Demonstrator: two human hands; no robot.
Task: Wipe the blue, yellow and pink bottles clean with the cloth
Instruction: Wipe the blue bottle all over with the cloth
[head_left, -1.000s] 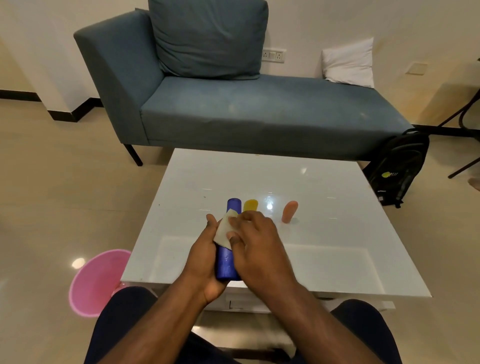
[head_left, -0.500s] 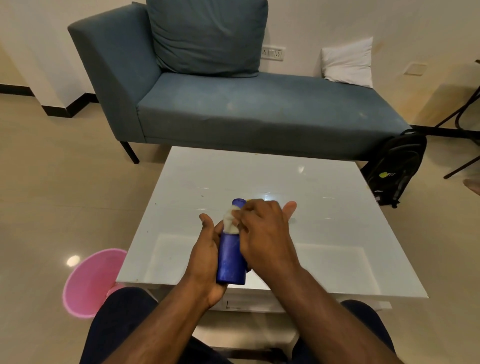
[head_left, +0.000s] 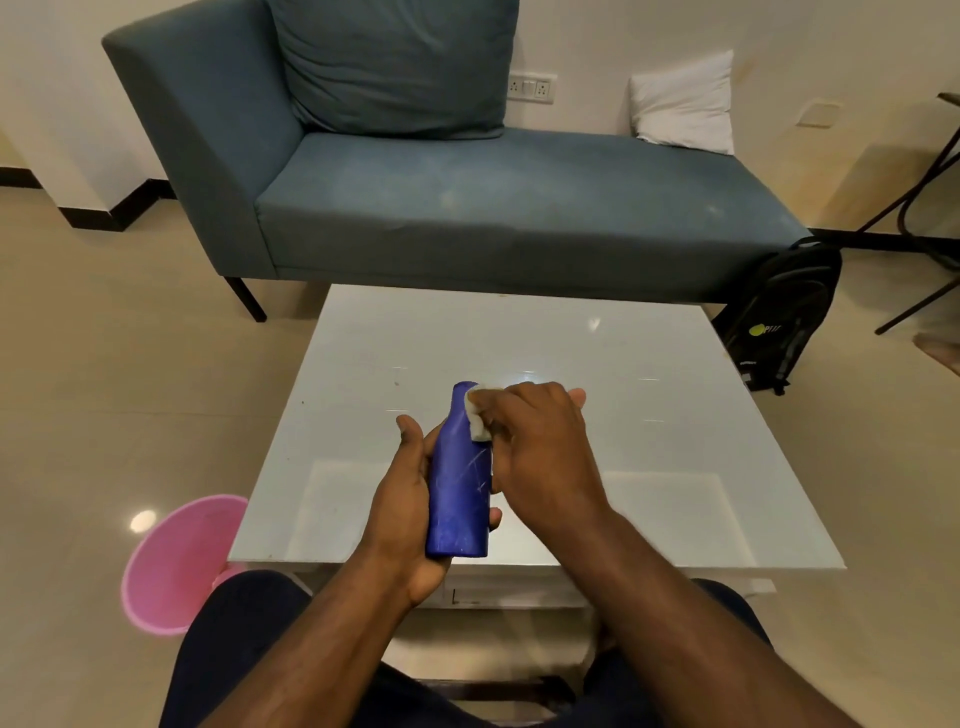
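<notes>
My left hand (head_left: 402, 499) grips the blue bottle (head_left: 460, 483) from the left and holds it above the near part of the white table (head_left: 675, 415), its neck pointing away from me. My right hand (head_left: 540, 441) presses a small white cloth (head_left: 477, 415) against the bottle's neck and shoulder. Pale streaks show on the bottle's side. Just past my right hand's knuckles, the tip of the pink bottle (head_left: 578, 397) pokes out. The yellow bottle is hidden behind my right hand.
A pink bucket (head_left: 176, 561) stands on the floor left of the table. A blue sofa (head_left: 493, 208) with a white pillow (head_left: 685, 104) lies beyond the table. A black backpack (head_left: 779, 317) leans at the sofa's right end. My knees are under the table's near edge.
My right hand has slid the cloth up from the bottle's body to its neck. It now covers the yellow bottle and most of the pink one. The view has shifted slightly.
</notes>
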